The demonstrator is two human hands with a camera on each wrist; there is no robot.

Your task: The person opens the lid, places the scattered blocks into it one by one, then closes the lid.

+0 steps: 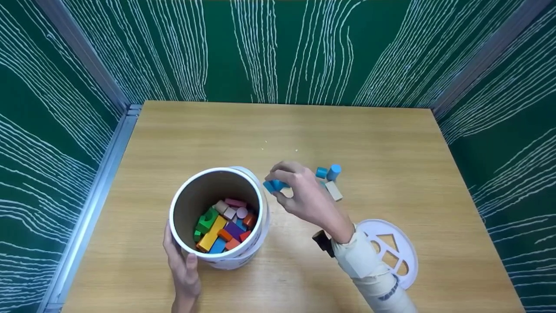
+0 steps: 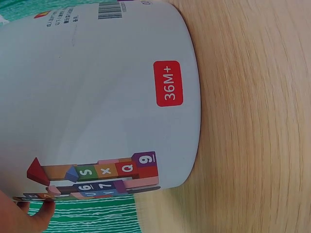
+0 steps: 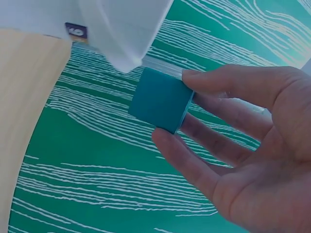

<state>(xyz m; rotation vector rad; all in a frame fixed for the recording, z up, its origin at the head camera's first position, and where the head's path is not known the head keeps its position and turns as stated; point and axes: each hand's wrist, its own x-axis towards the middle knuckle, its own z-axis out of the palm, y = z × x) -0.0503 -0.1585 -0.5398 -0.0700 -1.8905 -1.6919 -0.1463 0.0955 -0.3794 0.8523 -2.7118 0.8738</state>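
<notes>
A white round bucket [image 1: 236, 262] stands at the left of the table, holding several colourful blocks [image 1: 213, 233]. My left hand [image 1: 184, 271] rests against its outer left side, fingers along the wall and thumb near the front rim. In the left wrist view, fingertips [image 2: 44, 213] touch the bucket's printed wall [image 2: 107, 97]. My right hand [image 1: 299, 191] pinches a blue block [image 1: 274, 186] just right of the bucket's rim. In the right wrist view the block [image 3: 161, 100] shows a flat square face between thumb and fingertips.
Behind the right hand lie two blue cylinders [image 1: 333, 172] and a pale wooden block [image 1: 333, 191]. A white lid with shaped holes [image 1: 412, 256] lies at the right, partly under the right forearm. Green patterned walls [image 1: 295, 52] enclose the table [image 1: 391, 143].
</notes>
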